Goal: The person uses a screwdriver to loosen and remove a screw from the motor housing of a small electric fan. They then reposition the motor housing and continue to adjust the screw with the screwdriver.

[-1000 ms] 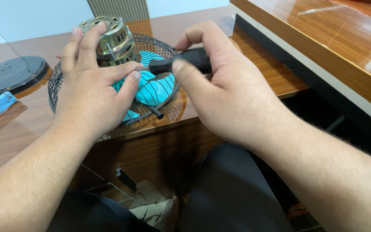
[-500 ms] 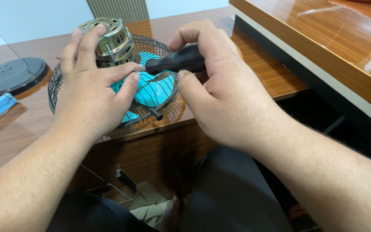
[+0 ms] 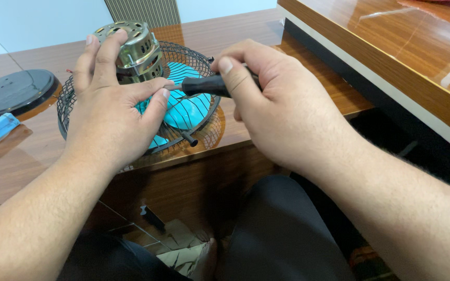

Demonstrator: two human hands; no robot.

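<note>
At centre left of the frame the left hand (image 3: 111,112) lies spread, palm down, on a black wire fan guard (image 3: 196,62) at the table (image 3: 287,67) edge, fingertips touching the metal motor (image 3: 137,44). Right of centre, the right hand (image 3: 279,112) has its grip pinching a black screwdriver handle (image 3: 204,86) over the teal blades (image 3: 186,112). A dark round base (image 3: 14,93) lies at the far left.

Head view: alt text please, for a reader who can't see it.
The left hand presses on a black wire fan guard with teal blades and a metal motor, on a wooden table. The right hand holds a black-handled screwdriver against it.
</note>
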